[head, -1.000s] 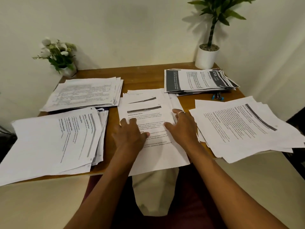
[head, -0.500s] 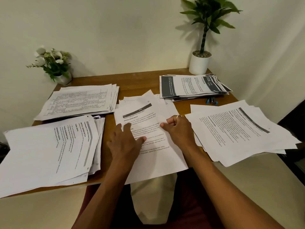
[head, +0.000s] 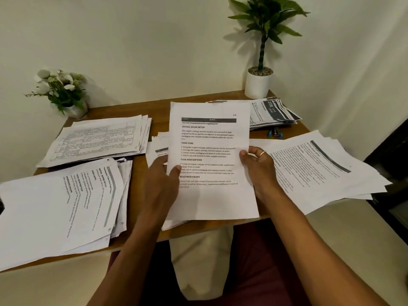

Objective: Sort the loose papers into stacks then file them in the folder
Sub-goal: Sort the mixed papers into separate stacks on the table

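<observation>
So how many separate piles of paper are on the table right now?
5. Far-left pile, near-left pile, centre pile partly hidden behind the held sheet, far-right pile by the white pot, near-right pile.

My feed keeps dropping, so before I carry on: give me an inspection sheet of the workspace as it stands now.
Surface: wooden table, mostly under paper; the near stacks overhang its front edge.
Job's things: one sheet held up over the centre pile; far-left stack, near-left stack, far-right stack, near-right stack. No folder seen.
Clutter: small blue things beside the far-right stack; too small to tell what they are.
Hands: left hand and right hand each grip a side edge of the sheet.
Cables: nothing seen.
Surroundings: flower pot back left, potted plant back right, plain wall behind.
</observation>
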`<state>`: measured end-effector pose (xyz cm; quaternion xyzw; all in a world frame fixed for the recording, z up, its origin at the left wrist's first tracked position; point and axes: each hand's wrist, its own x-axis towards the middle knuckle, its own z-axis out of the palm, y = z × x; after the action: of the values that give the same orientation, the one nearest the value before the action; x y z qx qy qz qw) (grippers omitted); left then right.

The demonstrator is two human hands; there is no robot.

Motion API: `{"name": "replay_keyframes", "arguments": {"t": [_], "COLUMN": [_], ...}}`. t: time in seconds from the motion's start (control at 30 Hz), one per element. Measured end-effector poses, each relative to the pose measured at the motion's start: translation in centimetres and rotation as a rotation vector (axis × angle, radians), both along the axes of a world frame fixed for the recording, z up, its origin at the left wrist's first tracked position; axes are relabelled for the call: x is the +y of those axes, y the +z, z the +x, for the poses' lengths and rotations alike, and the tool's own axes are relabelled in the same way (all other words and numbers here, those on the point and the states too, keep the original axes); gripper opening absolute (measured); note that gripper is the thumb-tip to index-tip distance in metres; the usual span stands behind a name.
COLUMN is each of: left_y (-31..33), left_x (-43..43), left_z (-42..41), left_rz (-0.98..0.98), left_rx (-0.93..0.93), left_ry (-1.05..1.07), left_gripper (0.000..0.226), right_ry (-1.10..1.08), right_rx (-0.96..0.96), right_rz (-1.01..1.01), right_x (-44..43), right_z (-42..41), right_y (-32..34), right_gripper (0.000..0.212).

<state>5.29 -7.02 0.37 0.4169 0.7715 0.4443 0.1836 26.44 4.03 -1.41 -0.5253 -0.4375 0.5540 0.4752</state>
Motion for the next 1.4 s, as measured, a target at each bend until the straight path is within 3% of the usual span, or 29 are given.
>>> {"name": "replay_keyframes", "arguments": {"t": [0.13,0.23,0.33,0.43,0.57,0.67,0.77,0.9,1.07,1.13,1.2,1.3,1.4], "left_y": [0.3,0.5,0.9,1.5,1.2,0.6,0.3,-0.4,-1.0,-1.1,-1.1,-0.9,-0.5], "left_x": [1.5,3.2,5.4,7.5,9.1,9.7,9.5,9.4,10.4,10.8,11.1,11.1,10.5], "left_z": [1.0,2.7,5.3,8.0,11.3,13.4,14.9,16.7,17.3,17.5,17.5,17.4,16.3], "left_rz": [-0.017,-0.023,-0.028,-0.12,-0.21,-0.191,-0.225,-0.261,-0.286,-0.3,-0.316,-0.323,-0.271], "left_rx": [-0.022,-0.066,-0.173,-0.331,-0.436,-0.459,-0.426,-0.236,0.035,0.088,0.166,0.271,0.345], "left_ry": [-0.111,-0.198,-0.285,-0.309,-0.361,-0.404,-0.486,-0.564,-0.587,-0.605,-0.606,-0.57,-0.445], "left_gripper": [0.028,0.026,0.032,0.047,0.06,0.059,0.043,0.033,0.034,0.036,0.037,0.045,0.05], "right_ry": [-0.079,-0.069,-0.164,-0.349,-0.533,-0.593,-0.62,-0.64,-0.682,-0.61,-0.404,-0.052,0.121], "right_rx": [0.077,0.022,-0.158,-0.235,-0.216,-0.31,-0.37,-0.423,-0.796,-0.876,-0.92,-1.006,-1.25], "right_rz": [0.005,0.091,0.217,0.208,0.138,0.15,0.149,0.153,0.256,0.398,0.498,0.405,0.277], "right_x": [0.1,0.0,0.0,0.4,1.2,1.4,1.3,1.2,0.4,0.5,1.0,1.8,1.9], "right_z": [1.8,4.1,7.4,10.8,15.0,16.5,16.3,15.9,14.8,14.3,13.4,11.9,11.1], "right_y": [0.0,0.4,1.0,1.3,1.0,0.3,-0.9,-1.9,-1.5,-1.4,-1.5,-2.7,-4.5], "right_gripper": [0.044,0.065,0.054,0.039,0.044,0.046,0.047,0.049,0.076,0.075,0.062,0.055,0.061]}}
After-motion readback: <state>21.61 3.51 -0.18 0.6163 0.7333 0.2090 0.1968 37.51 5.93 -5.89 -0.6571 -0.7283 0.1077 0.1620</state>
